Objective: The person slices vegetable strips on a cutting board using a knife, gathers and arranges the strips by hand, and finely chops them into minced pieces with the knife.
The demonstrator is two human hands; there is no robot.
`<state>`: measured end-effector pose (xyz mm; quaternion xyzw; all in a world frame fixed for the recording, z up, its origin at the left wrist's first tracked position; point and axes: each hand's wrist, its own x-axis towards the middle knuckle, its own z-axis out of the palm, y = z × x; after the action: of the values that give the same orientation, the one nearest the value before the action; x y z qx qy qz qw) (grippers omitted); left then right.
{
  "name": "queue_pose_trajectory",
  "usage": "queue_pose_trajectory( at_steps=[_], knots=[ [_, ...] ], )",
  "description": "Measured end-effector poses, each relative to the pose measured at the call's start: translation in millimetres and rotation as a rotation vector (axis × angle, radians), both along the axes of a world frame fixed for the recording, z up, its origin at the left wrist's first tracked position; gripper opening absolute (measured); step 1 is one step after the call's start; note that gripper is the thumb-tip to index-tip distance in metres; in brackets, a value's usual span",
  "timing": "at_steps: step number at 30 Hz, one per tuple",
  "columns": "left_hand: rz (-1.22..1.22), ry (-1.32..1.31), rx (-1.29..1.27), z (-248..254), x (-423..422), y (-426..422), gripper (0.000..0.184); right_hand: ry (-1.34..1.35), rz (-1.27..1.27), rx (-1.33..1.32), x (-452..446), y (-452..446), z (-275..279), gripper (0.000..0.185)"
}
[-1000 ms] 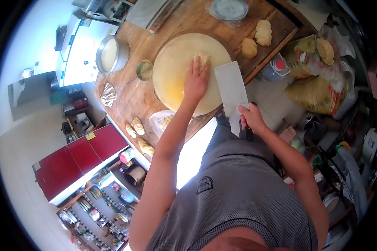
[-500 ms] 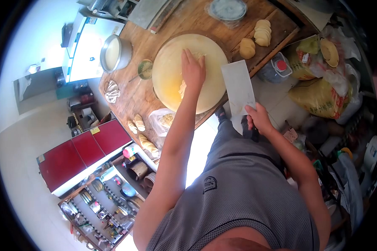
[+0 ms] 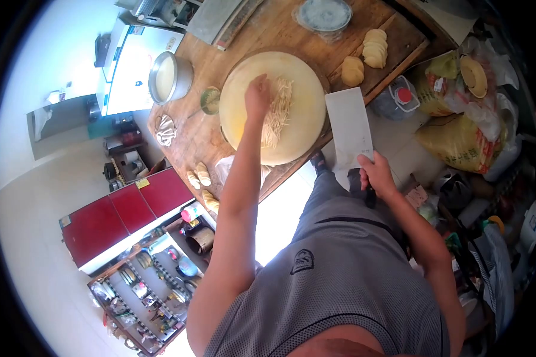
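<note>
My right hand (image 3: 376, 174) grips the handle of a broad cleaver (image 3: 348, 119), its blade pointing up past the table's front edge. On the round cutting board (image 3: 304, 143) lies a long heap of thin pale strips (image 3: 280, 113), perhaps cut dough. Just left of the heap, over the board, is my left hand (image 3: 258, 95) with its fingers curled in. Whether anything is inside those fingers is hidden. A yellow, oily-looking smear shows on the board's left part.
Right of the board sit a round dough piece (image 3: 352, 71) and a sliced-looking dough roll (image 3: 375, 47). A metal pot (image 3: 183, 77), small green bowl (image 3: 210, 101), folded cloth (image 3: 165, 130) and plastic-wrapped bowl (image 3: 324, 14) share the wooden table (image 3: 202, 128). Sacks (image 3: 458, 143) stand right.
My left hand has moved left off the strips, its fingers going from stretched out to curled, and the heap shows more fully. The cleaver stays in my right hand, slightly shifted in view.
</note>
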<state>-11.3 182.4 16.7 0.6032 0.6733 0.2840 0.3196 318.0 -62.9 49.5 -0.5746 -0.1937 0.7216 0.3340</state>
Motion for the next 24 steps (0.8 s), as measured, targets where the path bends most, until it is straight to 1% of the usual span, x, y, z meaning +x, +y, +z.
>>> queue_pose_trajectory(
  at_steps=[2,4,6,7,9,10,12,16,18,19,21,24],
  knots=[
    [-0.129,0.264,0.112,5.4,-8.5,19.6,0.029,0.004,-0.016,-0.003,1.8,-0.9,2.2,0.022],
    [-0.135,0.234,0.115,13.4,-0.1,31.6,0.027,0.004,-0.035,-0.002,2.0,-0.8,3.3,0.022],
    [-0.275,0.405,-0.040,20.9,9.6,45.6,0.029,0.015,-0.046,-0.007,1.3,-2.0,4.1,0.022],
    [-0.276,0.402,-0.045,19.4,14.4,52.2,0.029,0.012,-0.046,-0.012,0.8,-4.2,4.8,0.022],
    [-0.329,0.609,-0.144,17.4,24.2,64.2,0.030,0.022,-0.057,0.009,-1.4,-8.4,7.8,0.022],
    [-0.329,0.607,-0.143,17.7,27.2,69.9,0.030,0.019,-0.058,0.010,-2.7,-9.5,9.0,0.022],
    [-0.421,0.760,-0.227,19.2,32.3,77.4,0.029,0.023,-0.047,-0.003,-5.3,-13.1,12.1,0.021],
    [-0.433,0.779,-0.208,13.0,29.1,84.5,0.029,0.023,-0.056,0.005,-9.2,-18.1,14.8,0.021],
    [-0.351,0.526,-0.217,7.0,11.3,94.1,0.028,0.024,-0.049,0.014,-10.7,-18.5,13.7,0.021],
    [-0.356,0.529,-0.217,8.0,2.9,94.3,0.028,0.027,-0.054,0.013,-11.3,-18.9,12.7,0.021],
    [-0.209,0.352,-0.341,10.4,-13.5,87.8,0.029,0.005,-0.042,0.024,-12.2,-18.9,10.3,0.020],
    [-0.276,0.376,-0.284,8.3,-26.1,49.7,0.028,0.011,-0.037,0.008,-16.3,-16.9,6.0,0.020]
  ],
)
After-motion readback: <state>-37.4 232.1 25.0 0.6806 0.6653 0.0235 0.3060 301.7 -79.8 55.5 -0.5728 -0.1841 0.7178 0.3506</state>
